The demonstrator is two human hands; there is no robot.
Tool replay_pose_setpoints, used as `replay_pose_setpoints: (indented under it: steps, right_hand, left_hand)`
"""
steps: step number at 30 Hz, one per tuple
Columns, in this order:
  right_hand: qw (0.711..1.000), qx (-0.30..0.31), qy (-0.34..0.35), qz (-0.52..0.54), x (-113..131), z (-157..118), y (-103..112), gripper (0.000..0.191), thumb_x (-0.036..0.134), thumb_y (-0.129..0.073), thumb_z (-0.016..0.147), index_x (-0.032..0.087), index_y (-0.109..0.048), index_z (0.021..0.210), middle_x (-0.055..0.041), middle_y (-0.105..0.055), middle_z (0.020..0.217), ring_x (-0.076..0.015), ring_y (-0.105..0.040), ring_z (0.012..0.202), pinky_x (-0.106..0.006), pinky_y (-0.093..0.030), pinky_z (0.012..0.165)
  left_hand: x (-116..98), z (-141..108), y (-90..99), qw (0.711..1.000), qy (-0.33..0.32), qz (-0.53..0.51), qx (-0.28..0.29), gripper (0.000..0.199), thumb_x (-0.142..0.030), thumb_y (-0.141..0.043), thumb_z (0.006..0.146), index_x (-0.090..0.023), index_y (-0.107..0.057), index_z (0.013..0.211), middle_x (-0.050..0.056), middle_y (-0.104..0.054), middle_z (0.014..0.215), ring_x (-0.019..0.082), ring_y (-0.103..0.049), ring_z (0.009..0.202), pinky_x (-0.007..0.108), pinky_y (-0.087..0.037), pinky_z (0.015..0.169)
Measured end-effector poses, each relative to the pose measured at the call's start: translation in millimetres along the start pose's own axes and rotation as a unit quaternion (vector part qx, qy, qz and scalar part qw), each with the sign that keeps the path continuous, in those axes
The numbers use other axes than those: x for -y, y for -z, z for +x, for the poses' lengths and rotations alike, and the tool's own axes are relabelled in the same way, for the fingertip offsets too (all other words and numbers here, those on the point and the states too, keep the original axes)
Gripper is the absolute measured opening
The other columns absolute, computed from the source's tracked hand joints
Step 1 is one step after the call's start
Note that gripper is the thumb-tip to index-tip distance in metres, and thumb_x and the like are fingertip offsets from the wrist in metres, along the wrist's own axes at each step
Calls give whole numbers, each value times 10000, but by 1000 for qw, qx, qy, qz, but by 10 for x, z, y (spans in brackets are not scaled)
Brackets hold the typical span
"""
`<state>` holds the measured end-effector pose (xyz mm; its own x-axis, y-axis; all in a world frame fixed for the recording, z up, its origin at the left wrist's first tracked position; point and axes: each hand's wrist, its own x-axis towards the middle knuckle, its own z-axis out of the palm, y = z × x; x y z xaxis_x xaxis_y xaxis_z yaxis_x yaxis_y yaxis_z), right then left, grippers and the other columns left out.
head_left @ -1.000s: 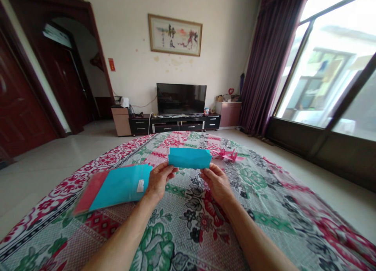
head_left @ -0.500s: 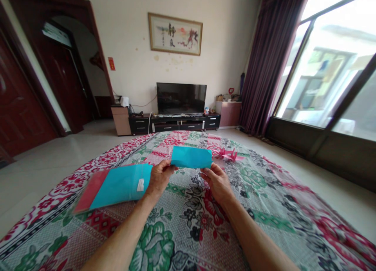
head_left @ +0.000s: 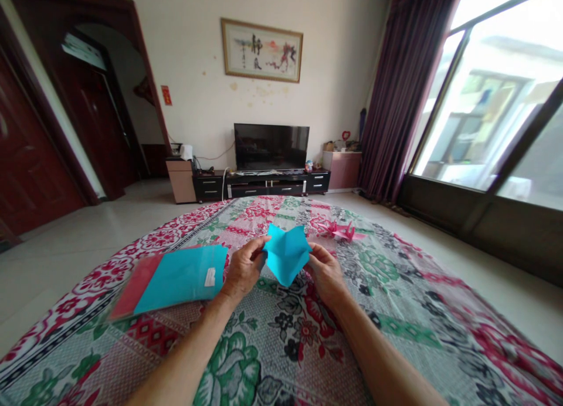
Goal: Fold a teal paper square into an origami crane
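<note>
A sheet of blue paper with creases is held up over the table between both hands. It is partly folded, its sides pinched inward and its upper edge dipping to a V. My left hand pinches its left corner, and my right hand grips the right corner. Beside my left hand lies a clear packet of blue and red paper with a small white label. Beyond my right hand rests a pink folded-paper piece with several points.
A flowered cloth covers the round table. Past its far edge stand a television on a low black cabinet, a purple curtain and a large window. Dark red doors are at the left.
The blue paper was a flat rectangle folded in half. Now it has opened out toward me, and its sides are drawn inward. Both hands have moved only slightly.
</note>
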<state>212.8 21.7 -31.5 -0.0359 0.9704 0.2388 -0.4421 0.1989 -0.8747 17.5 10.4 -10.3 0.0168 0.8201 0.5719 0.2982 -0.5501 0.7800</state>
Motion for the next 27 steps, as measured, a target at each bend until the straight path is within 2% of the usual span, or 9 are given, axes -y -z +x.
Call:
replay_pose_setpoints:
  steps: [3,5,7,10,12,16,21,25,27]
  right_hand:
    - [1000,-5,-13,16,11,-21,-45,192,300,-724,668,233,-647,831,21,-646,818,-121,-576,726,-284,-490,719]
    - [1000,-5,-17,25,20,-35,-86,188,295,-725,664,232,-645,822,19,-645,823,-126,-575,732,-291,-497,712]
    - [999,-2,-16,30,26,-45,-122,186,292,-722,667,231,-644,824,15,-647,834,-130,-575,739,-298,-503,712]
    - [999,2,-13,33,26,-50,-153,187,285,-720,665,226,-644,825,11,-650,837,-134,-579,744,-312,-508,730]
    - [999,4,-11,34,25,-51,-163,185,279,-719,663,226,-644,823,12,-650,833,-134,-582,744,-313,-509,735]
    - [1000,8,-5,21,31,-55,-176,169,290,-700,672,230,-641,818,18,-647,838,-131,-583,738,-301,-507,723]
    - [1000,-1,-6,-14,37,-59,-200,170,302,-681,648,213,-632,785,24,-639,751,-125,-572,660,-282,-493,671]
    - [1000,12,-9,-27,40,-76,-229,113,237,-648,637,208,-612,741,47,-594,643,-102,-534,596,-261,-478,671]
    - [1000,16,-8,-18,45,-86,-239,90,215,-636,636,208,-597,717,53,-578,630,-94,-521,589,-247,-472,662]
  left_hand:
    - [-36,-13,-50,999,34,-37,6,462,-241,-551,767,-195,-525,1226,38,-679,922,129,-604,674,208,-454,596]
    - [-64,-15,-75,997,57,-55,-5,494,-265,-566,757,-176,-509,1240,35,-679,910,120,-599,650,203,-449,572]
    - [-90,-11,-90,994,80,-74,-21,464,-285,-586,735,-150,-562,1178,42,-688,902,139,-619,716,218,-469,629]
    - [-112,-5,-92,991,104,-73,-34,323,-293,-599,702,-135,-665,976,42,-701,853,169,-630,773,243,-480,693]
    - [-114,-6,-88,991,117,-67,-24,258,-286,-595,689,-139,-681,883,26,-698,785,165,-625,716,237,-472,646]
    - [-115,-20,-87,984,143,-100,17,251,-240,-567,666,-147,-672,874,6,-692,740,156,-615,640,229,-452,577]
    - [-172,-34,-97,981,153,-114,23,257,-243,-559,669,-151,-664,885,19,-693,784,156,-608,650,241,-456,594]
    - [-190,-38,-120,978,141,-146,54,258,-281,-602,685,-146,-660,896,37,-686,827,162,-607,713,251,-458,651]
    - [-174,-40,-131,977,136,-151,66,255,-311,-615,699,-142,-661,885,30,-676,786,157,-596,698,248,-450,648]
